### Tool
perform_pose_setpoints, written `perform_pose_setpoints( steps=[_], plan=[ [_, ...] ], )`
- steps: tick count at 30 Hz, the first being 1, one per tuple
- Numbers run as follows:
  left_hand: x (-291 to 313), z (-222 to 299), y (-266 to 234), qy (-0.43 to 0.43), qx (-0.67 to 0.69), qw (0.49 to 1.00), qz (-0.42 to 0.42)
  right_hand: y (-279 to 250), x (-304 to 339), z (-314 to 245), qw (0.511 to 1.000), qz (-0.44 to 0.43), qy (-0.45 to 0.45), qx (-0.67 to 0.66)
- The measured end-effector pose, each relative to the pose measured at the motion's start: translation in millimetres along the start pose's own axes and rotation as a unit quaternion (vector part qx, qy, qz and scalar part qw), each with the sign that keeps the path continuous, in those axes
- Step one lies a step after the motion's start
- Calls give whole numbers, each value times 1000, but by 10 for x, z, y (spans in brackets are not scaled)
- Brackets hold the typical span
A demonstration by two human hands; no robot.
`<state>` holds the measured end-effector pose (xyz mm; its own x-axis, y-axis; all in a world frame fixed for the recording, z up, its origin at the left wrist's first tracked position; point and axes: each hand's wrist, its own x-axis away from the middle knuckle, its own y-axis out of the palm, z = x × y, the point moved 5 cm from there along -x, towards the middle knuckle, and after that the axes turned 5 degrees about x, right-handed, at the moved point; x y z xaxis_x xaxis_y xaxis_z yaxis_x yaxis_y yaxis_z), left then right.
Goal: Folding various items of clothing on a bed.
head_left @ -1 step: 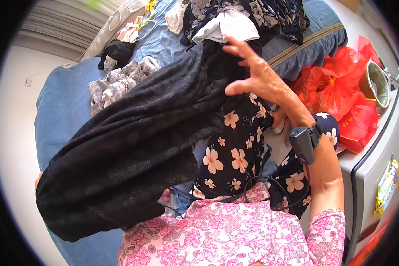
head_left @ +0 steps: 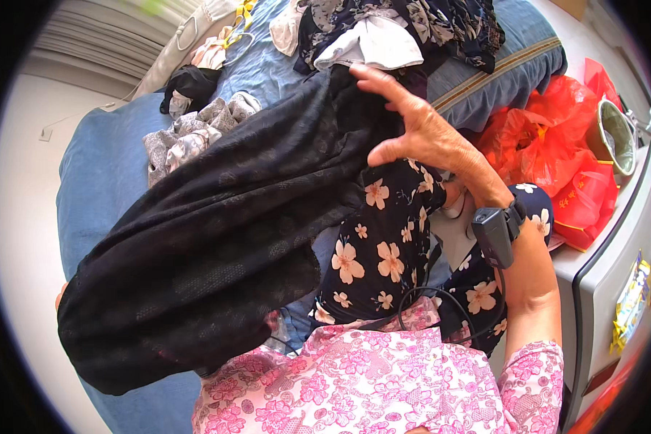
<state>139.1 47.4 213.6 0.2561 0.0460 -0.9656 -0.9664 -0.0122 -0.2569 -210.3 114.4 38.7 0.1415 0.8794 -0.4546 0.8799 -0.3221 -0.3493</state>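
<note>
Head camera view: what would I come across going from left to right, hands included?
Left hand fingertips (the rest is hidden) → black patterned cloth → open right hand → red plastic bag → yellow-and-blue packet.

**Red bags beside a blue-covered bed**

To the right we see red plastic bags [head_left: 550, 130] heaped beside the blue-covered bed [head_left: 98, 188], an open greenish container [head_left: 602, 142] among them. Below, we see a pale cabinet [head_left: 593, 289] with a yellow packet [head_left: 631, 300] against its side. At upper left, we note a pleated grey curtain [head_left: 108, 43].
</note>
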Motion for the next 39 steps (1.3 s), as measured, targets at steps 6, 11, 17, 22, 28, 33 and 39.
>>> perform_pose_setpoints(
  steps=[6, 11, 17, 22, 28, 33, 39],
  plan=[
    [-100, -30, -88, -39, 15, 999, 3, 212, 34, 152, 982, -34, 35, 181],
    [-155, -77, -29, -101, 47, 994, 1, 291, -17, 216, 963, -43, 51, 262],
    [-134, -169, 208, -231, 100, 968, -14, 331, -63, 6, 996, -30, 6, -81],
    [281, -228, 1113, -404, 257, 866, -143, 324, 69, -102, 918, -81, 30, -387],
    [812, 125, 2076, -404, 324, 782, -347, 273, 85, -109, 901, -90, 66, -420],
    [941, -9, 2169, -346, 185, 848, -356, 244, 66, -46, 908, -64, 23, -414],
    [458, -369, 1696, -300, 6, 919, -257, -36, 22, -79, 913, 1, 87, -399]
  ],
)
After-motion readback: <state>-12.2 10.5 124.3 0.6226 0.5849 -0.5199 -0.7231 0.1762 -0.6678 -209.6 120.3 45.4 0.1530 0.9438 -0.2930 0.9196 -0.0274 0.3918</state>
